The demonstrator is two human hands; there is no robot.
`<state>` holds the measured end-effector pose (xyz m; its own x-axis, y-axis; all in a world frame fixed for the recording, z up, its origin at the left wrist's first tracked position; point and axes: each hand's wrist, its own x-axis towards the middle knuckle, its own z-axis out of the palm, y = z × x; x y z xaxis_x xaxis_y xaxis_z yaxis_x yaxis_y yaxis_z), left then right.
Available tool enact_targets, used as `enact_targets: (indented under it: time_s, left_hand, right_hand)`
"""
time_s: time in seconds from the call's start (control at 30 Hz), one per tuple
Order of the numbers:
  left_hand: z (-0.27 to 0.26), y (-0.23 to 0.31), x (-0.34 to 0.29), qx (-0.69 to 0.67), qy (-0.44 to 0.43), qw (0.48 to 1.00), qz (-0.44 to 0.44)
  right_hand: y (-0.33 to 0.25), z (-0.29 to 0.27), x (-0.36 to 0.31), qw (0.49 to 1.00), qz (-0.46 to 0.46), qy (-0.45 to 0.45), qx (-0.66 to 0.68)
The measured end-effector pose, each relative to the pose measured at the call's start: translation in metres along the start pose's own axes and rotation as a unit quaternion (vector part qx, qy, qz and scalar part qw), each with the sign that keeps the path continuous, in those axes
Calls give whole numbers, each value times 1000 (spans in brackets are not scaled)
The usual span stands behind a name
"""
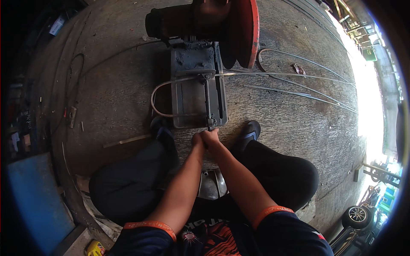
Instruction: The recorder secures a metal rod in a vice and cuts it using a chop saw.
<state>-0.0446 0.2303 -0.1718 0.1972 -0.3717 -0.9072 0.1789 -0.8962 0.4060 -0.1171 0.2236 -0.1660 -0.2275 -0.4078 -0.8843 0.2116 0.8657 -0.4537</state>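
A cut-off saw with a red blade guard (253, 34) and a dark motor (164, 23) stands on the floor in front of me. Its grey base (183, 102) carries a vise screw (208, 100) running toward me. At the near end of that screw, my left hand (197, 140) and my right hand (210, 136) are closed side by side around the vise handle, which their fingers mostly hide. A thin metal rod (241, 74) lies across the vise, below the raised saw head. On the left, its end bends back in a U-shaped loop (153, 100).
More long thin rods (299, 93) lie on the floor to the right. My sandalled feet (251, 129) flank the base. A wooden stick (126, 141) lies left; a blue panel (36, 196) stands at lower left. A dark vehicle's wheel (357, 216) shows at lower right.
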Motion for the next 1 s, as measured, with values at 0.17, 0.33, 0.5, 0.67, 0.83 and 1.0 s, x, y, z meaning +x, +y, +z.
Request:
enact_targets:
  time_s: [0.17, 0.33, 0.5, 0.67, 0.83, 1.0]
  left_hand:
    - [-16, -22, 66, -114, -369, 910, -153]
    - [-13, -39, 75, 225, -395, 803, 385]
    - [-6, -26, 61, 201, -413, 822, 338]
    - [-3, -24, 67, 15, -456, 890, 4]
    - [8, -37, 73, 131, -403, 894, 144]
    - [33, -45, 77, -176, -267, 942, -97]
  right_hand:
    - [4, -3, 17, 993, 92, 29, -73]
    - [18, -5, 34, 989, 10, 16, -150]
    - [24, -18, 36, 995, -41, -47, -82]
    - [12, -12, 18, 992, 94, -5, -87]
    - [3, -20, 13, 982, -61, 14, -179]
    - [2, -47, 23, 992, -9, -105, -75]
